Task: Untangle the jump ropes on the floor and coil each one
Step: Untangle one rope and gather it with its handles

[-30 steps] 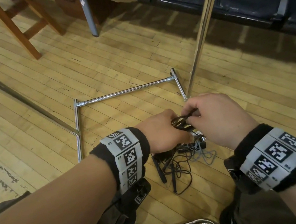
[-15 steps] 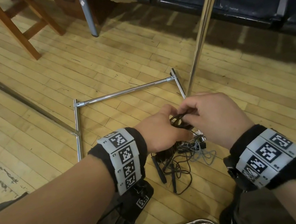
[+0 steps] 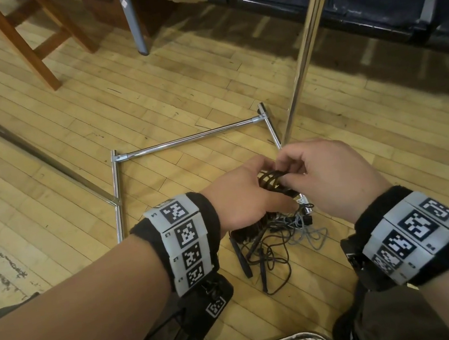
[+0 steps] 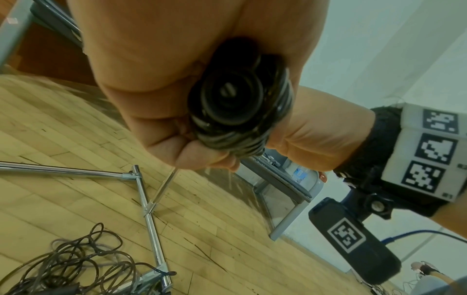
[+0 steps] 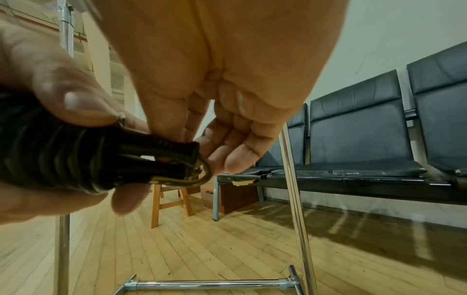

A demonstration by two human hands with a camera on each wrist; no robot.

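Jump rope coil (image 3: 273, 183), dark and tightly wound round its handles, sits between the 2 hands above the wooden floor (image 3: 148, 99). Left hand (image 3: 243, 196) has its fingers curled round the bundle, while the right hand (image 3: 331, 174), knuckles up, pinches the coil's far end with thumb and fingertips. Below them, the other ropes (image 3: 271, 238) lie tangled beside a chrome frame (image 3: 189, 139).

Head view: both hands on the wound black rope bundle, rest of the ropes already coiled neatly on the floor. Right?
Not quite. Left hand and right hand do hold the wound black rope bundle, but the head view shows the rest of the ropes lying in a loose tangle on the floor, not coiled.
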